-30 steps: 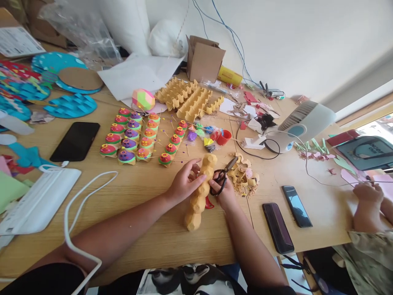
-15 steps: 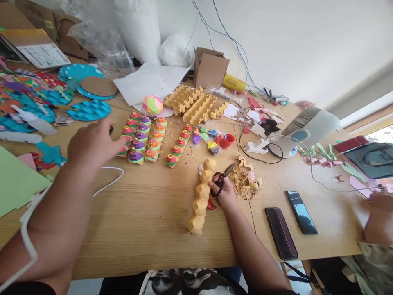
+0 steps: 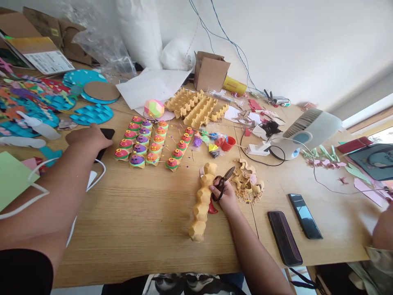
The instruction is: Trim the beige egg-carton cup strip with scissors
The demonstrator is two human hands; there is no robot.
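Note:
My left hand (image 3: 87, 138) reaches far left, closed around the edge of a black phone (image 3: 108, 133) with its thumb over it; the other fingers are hidden. A white cable (image 3: 102, 168) runs near the phone. In my right hand (image 3: 226, 194) are dark-handled scissors (image 3: 226, 176), blades pointing up and right. Touching that hand's fingertips is a strip of egg carton (image 3: 202, 200) with several bumps, lying over something red (image 3: 212, 208). Between the hands stand rows of painted egg-carton strips with faces (image 3: 141, 139), and one more painted strip (image 3: 181, 148) apart from them.
Uncut egg-carton pieces (image 3: 196, 108) lie at the back, near a cardboard box (image 3: 211, 71). Carton scraps (image 3: 248, 178) and crumbs lie right of the scissors. Two more phones (image 3: 285, 237), a fan (image 3: 307, 133) and another person's arm (image 3: 383, 225) are at the right.
My left hand has moved left and slightly down, away from the painted strips, and the black phone now shows beside it. My right hand has stayed in place with the scissors.

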